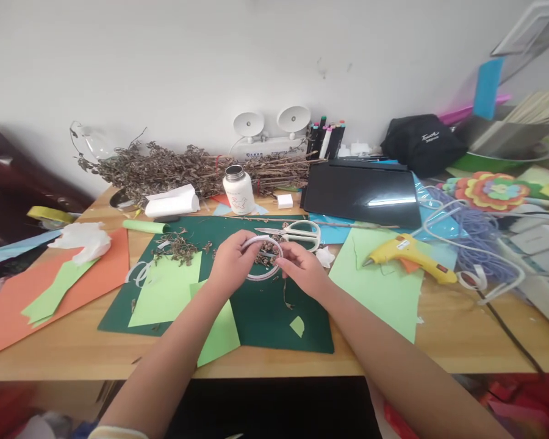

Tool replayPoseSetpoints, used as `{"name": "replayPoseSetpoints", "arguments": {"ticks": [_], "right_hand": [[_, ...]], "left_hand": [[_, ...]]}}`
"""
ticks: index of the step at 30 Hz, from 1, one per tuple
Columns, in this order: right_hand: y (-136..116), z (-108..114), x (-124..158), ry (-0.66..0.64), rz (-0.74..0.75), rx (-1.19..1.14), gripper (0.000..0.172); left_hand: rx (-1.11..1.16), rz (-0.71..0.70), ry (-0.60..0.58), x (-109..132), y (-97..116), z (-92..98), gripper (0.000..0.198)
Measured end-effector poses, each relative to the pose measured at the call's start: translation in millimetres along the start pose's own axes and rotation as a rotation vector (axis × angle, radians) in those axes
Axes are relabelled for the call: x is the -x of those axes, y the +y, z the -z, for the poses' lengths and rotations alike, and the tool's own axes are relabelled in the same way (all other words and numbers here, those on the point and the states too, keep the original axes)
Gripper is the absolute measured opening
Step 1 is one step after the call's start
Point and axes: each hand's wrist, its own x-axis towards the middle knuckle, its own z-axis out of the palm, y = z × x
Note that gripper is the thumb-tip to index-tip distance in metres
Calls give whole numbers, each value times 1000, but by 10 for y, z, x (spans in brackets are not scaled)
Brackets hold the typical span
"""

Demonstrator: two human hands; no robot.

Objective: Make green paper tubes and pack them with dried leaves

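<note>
White ring (261, 278) was held w/ both hands just above the green cutting mat (268, 320), roughly mid-mat. L hand (232, 261): closed on the ring's upper-left rim, thumb on the near side. R hand (302, 268): thumb & fingers pinched on the right rim. Two opposite grip pts were used, prob. so the ring could be steadied and turned w/o being squashed. Its middle was left uncovered; dried leaf bits (269, 251) were seen thru it.

Thin twig (287, 297) was seen below R hand; couldn't tell if it was pinched too or just lying on the mat, view too blurry there.

Scissors (302, 233) were laid right behind R hand, blades pointed left, presumably for quick reach. Yellow glue gun (407, 253) was parked on light green paper (379, 299) at far right, nozzle toward the mat, prob. so drips would be caught & the cord kept off the work area. Cut green sheets (162, 296) were spread at mat left, w/ more dried bits (179, 249) at their back edge. Dried plant bundle (165, 167) was stacked along the wall behind white bottle (238, 192), likely to save desk space.
</note>
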Motion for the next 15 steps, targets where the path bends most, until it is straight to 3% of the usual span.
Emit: {"name": "replayPoseSetpoints", "arguments": {"ticks": [5, 10, 15], "right_hand": [[-5, 5, -13, -75, -114, -16, 18], [37, 23, -19, -56, -117, 13, 21], [-23, 45, -17, 18, -119, 44, 24]], "left_hand": [[310, 157, 95, 54, -65, -36, 12], [648, 190, 122, 75, -162, -115, 13], [664, 211, 119, 93, -216, -142, 12]]}}
